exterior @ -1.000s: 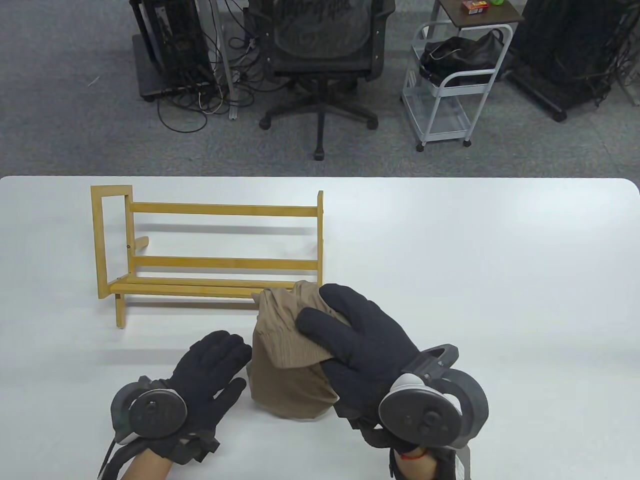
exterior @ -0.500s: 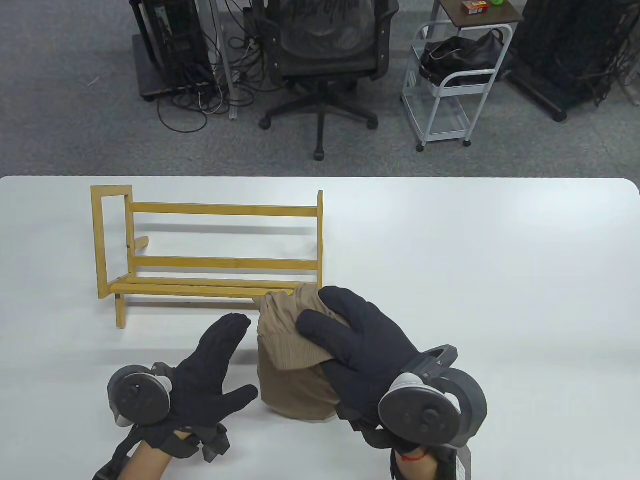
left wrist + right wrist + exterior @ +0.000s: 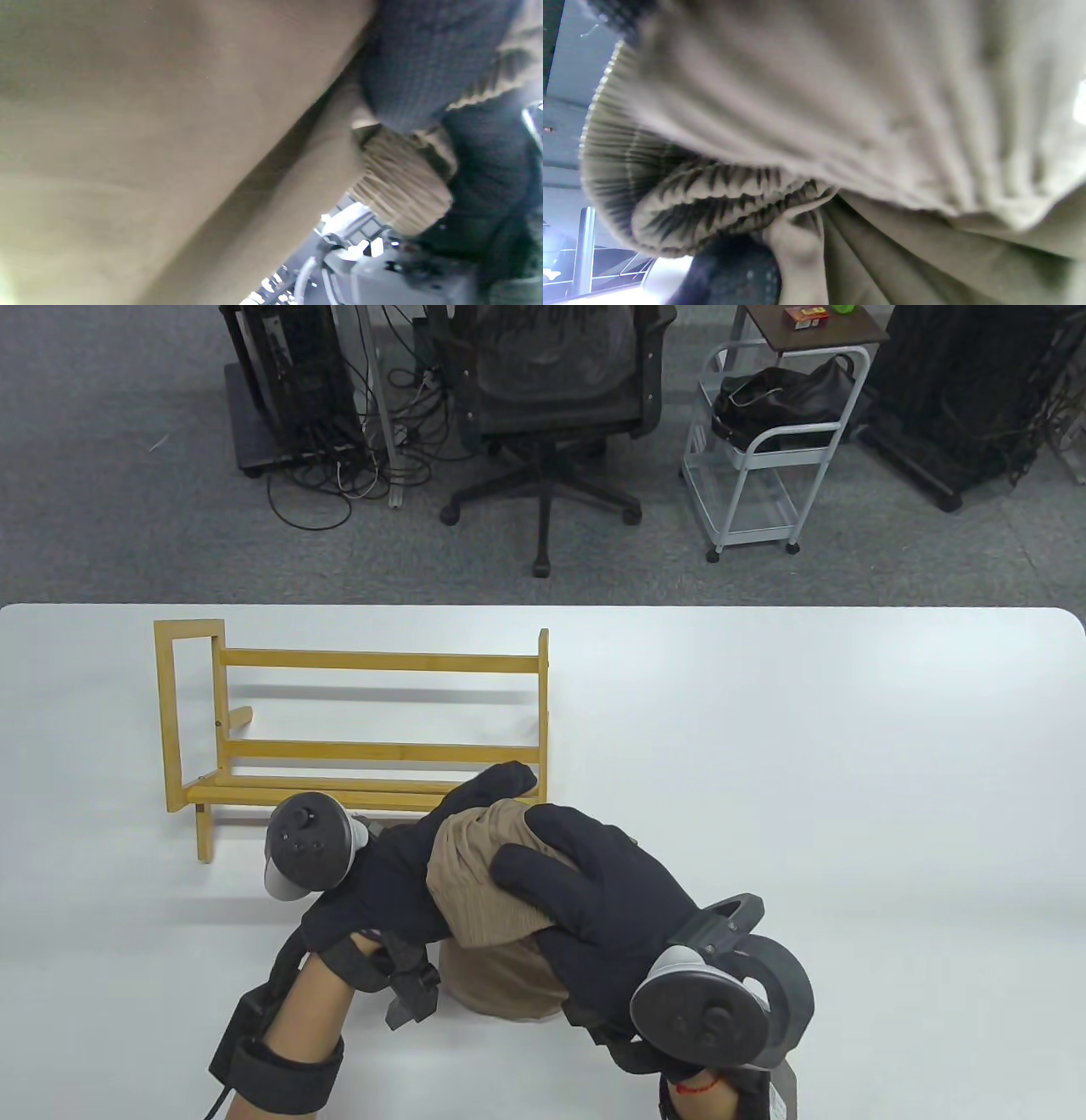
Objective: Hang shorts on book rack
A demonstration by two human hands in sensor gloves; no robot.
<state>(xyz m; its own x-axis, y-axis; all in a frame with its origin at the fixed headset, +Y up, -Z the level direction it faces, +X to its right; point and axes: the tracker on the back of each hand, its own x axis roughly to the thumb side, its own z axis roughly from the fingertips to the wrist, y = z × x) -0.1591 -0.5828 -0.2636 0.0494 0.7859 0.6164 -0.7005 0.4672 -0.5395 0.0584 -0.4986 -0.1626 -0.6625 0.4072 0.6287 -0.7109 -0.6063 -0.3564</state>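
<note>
The tan shorts (image 3: 479, 891) are bunched and lifted off the white table (image 3: 814, 763) in the near middle, with their lower part hanging down to it. My right hand (image 3: 560, 882) grips the ribbed waistband from the right. My left hand (image 3: 462, 823) has come in from the left and holds the top of the same bunch. The wooden book rack (image 3: 356, 729) stands upright just behind and to the left of both hands. The left wrist view is filled with tan cloth (image 3: 169, 127) and the right wrist view with the waistband (image 3: 712, 195).
An office chair (image 3: 551, 407), a white cart (image 3: 764, 449) and cables stand on the floor beyond the table's far edge. The table's right half (image 3: 848, 780) is bare white surface.
My left hand rose from the table at the lower left, swung right and took hold of the shorts. The shorts bunch was lifted slightly. My right hand barely moved.
</note>
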